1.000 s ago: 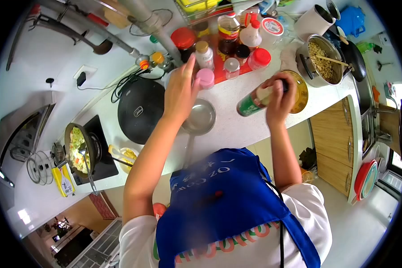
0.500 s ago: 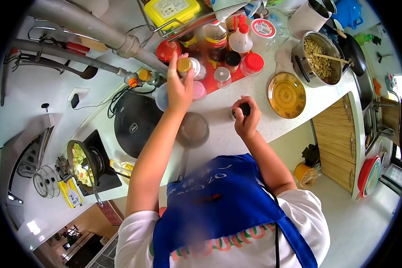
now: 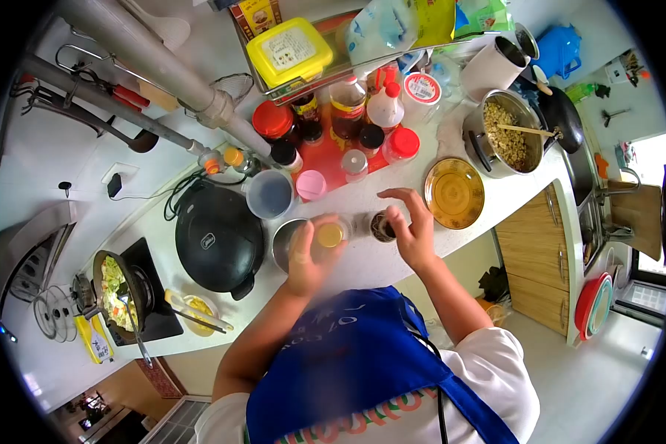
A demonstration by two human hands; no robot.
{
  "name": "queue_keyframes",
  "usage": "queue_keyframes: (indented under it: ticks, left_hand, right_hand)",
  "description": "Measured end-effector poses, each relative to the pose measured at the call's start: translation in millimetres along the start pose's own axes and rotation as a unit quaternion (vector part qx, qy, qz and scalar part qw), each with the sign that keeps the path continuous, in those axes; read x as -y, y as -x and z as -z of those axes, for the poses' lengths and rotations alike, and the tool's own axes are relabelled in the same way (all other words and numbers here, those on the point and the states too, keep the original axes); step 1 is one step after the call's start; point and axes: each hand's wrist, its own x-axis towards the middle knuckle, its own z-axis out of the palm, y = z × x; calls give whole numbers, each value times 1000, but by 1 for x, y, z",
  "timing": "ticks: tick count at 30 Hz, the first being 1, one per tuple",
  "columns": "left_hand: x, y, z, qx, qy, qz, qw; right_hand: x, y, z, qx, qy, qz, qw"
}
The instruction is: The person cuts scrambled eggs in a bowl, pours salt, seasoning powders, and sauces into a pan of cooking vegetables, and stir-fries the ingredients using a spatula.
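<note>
One gold-capped jar (image 3: 330, 235): in the left hand, over the counter near its front edge, cap facing the camera.
Left hand (image 3: 308, 255): curled around the jar, slightly blurred.
Right hand (image 3: 413, 231): loosely open, thumb and forefinger parted, by the dark bottle; contact cannot be told.
Dark bottle (image 3: 382, 226): between the jar and the right hand.
Metal pan (image 3: 283, 243): partly behind the left hand.
Pink lid (image 3: 311, 185): beyond the jar, beside a clear tub (image 3: 269, 194).
Amber plate (image 3: 455, 194): past the right hand, near the pot (image 3: 509, 127) of chopped food.
Black appliance (image 3: 218, 237): on the left part of the counter (image 3: 362, 268).
Wok (image 3: 146, 294): farther left, holding vegetables.
</note>
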Motion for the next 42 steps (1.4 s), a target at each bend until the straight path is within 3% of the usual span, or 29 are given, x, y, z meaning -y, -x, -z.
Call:
queue_keyframes:
  ticks: [4, 5, 6, 7, 9, 14, 19, 23, 26, 28, 29, 31, 33, 35, 37, 39, 40, 42]
  left_hand:
    - [14, 10, -24, -28, -1, 112, 993]
    - [15, 11, -26, -13, -14, 119, 993]
    - [14, 10, -27, 3, -28, 127, 991]
    - [13, 10, -28, 19, -42, 136, 990]
    - [14, 8, -28, 34, -53, 120, 991]
    - [11, 7, -25, 29, -37, 135, 990]
    - [1, 7, -18, 26, -48, 146, 988]
    - [-9, 9, -11, 35, -60, 154, 986]
    - [-8, 12, -10, 27, -52, 162, 985]
    - [-18, 10, -5, -11, -107, 120, 987]
    - [-23, 7, 0, -31, -137, 98, 985]
    - [-32, 1, 12, -73, -66, 50, 994]
    - [-47, 0, 28, -77, -17, 24, 997]
    - [-70, -2, 49, -50, 2, 26, 998]
    - [-120, -10, 65, -93, 52, 17, 994]
    - [-139, -6, 66, -179, -28, -32, 983]
    - [-139, 6, 61, -189, -34, -18, 981]
    - [-138, 36, 77, -186, -15, 109, 976]
  right_hand:
    - [17, -39, 17, -89, 37, -15, 995]
    - [25, -60, 28, -118, 60, 32, 991]
    - [27, -89, 32, -168, 43, 137, 975]
    - [52, -108, 38, -187, 14, 84, 979]
    - [95, -144, 41, -183, 85, 38, 979]
    - [80, -217, 23, -237, 321, 56, 915]
    - [76, -218, 16, -191, 91, 122, 970]
    - [66, -177, 13, -175, -173, 167, 955]
    - [69, -167, 16, -261, -172, 233, 921]
    - [94, -151, 30, -316, -124, 206, 918]
    - [104, -145, 37, -318, -160, 244, 902]
    - [132, -128, 50, -307, -192, 291, 885]
    - [158, -88, 56, -291, -167, 223, 915]
    - [176, -40, 44, -228, -196, 193, 934]
    - [185, 5, 14, -221, -129, 198, 946]
    - [198, 45, -27, -180, -104, 149, 967]
    - [200, 61, -47, -131, -97, 146, 976]
    - [205, 88, -69, 2, -107, 120, 987]
